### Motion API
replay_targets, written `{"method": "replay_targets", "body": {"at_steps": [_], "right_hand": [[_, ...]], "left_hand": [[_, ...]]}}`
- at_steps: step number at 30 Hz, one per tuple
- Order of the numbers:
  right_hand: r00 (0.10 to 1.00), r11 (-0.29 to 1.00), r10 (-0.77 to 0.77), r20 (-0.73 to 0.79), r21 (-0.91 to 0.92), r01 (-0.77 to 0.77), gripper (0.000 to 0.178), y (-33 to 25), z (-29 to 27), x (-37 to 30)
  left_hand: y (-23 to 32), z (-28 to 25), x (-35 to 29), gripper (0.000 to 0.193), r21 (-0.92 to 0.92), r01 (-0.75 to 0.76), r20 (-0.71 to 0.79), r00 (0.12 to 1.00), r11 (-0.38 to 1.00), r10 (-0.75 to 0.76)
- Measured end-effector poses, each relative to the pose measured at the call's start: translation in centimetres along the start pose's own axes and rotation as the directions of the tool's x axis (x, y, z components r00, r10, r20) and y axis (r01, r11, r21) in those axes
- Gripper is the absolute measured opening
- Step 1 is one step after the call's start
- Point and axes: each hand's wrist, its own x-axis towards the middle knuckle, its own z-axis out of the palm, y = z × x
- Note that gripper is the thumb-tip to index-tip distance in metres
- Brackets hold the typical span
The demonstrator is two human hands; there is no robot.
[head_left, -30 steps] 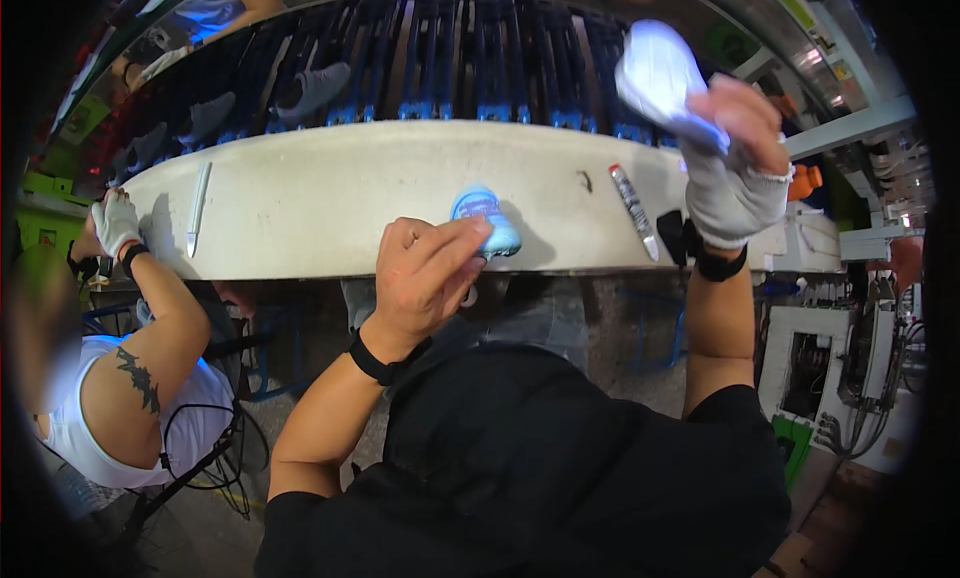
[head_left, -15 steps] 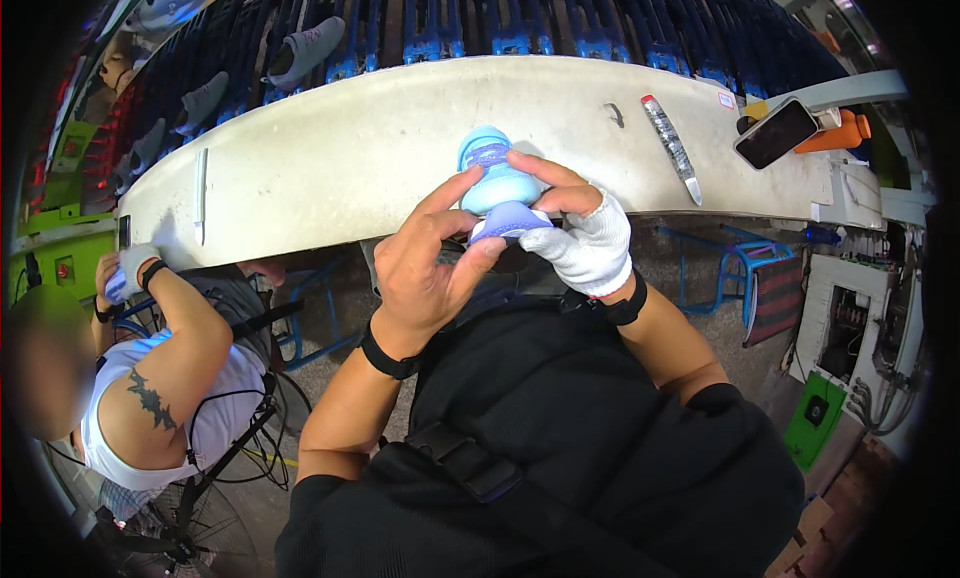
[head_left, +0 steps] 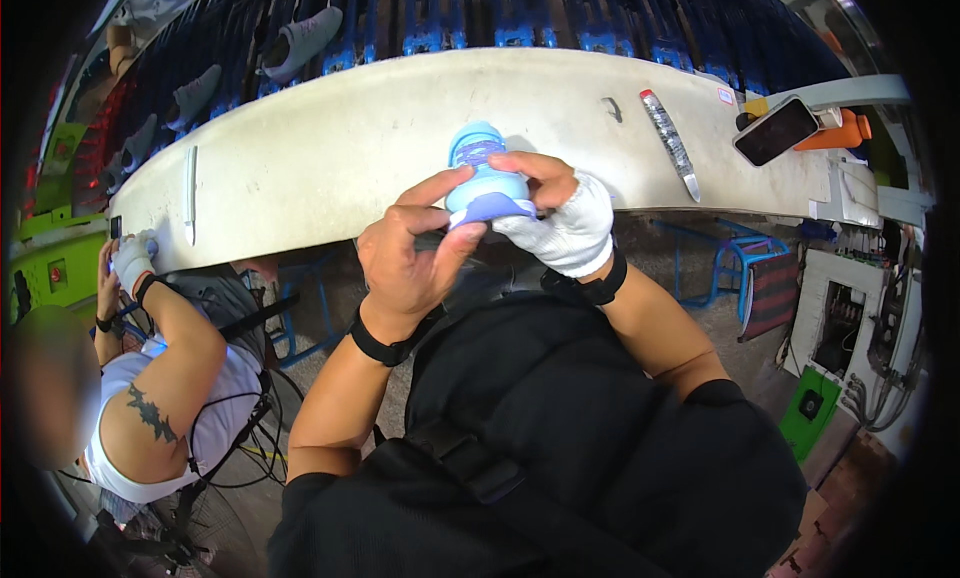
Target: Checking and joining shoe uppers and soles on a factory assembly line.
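A light-blue shoe with purple laces is held between my two hands at the near edge of the pale worktable. Its nearest end shows a curved purple piece; whether this is the sole or a separate part I cannot tell. My bare left hand pinches that purple piece at its left, thumb below, with the index finger along the shoe's side. My right hand wears a white glove with bare fingertips. Its fingers press on the shoe's upper from the right, while the gloved thumb lies beneath the purple piece.
Right of the shoe lie a small dark strip, a wrapped-handle tool, a smartphone and an orange bottle. A white stick lies left. Blue conveyor bars carry grey shoes. A co-worker sits left.
Both hands and the shoe have shifted slightly left in the picture. The gloved thumb has slid further under the purple piece. The co-worker's hands have moved a little.
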Motion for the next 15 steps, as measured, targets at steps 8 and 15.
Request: {"method": "replay_targets", "body": {"at_steps": [8, 15], "right_hand": [[0.996, 0.99, 0.084, -0.015, 0.114, -0.081, 0.04, -2.3, 0.7, 0.1], [0.994, 0.993, -0.032, 0.105, -0.111, 0.043, 0.038, -3.0, 1.2, 0.5]], "left_hand": [[3.1, -2.1, -0.1, 0.05, -0.459, 0.516, 0.047, 0.827, 0.723, -0.56], [2.5, -4.2, 4.8, 0.107, 0.302, 0.164, 0.455, 0.841, 0.939, -0.293]]}}
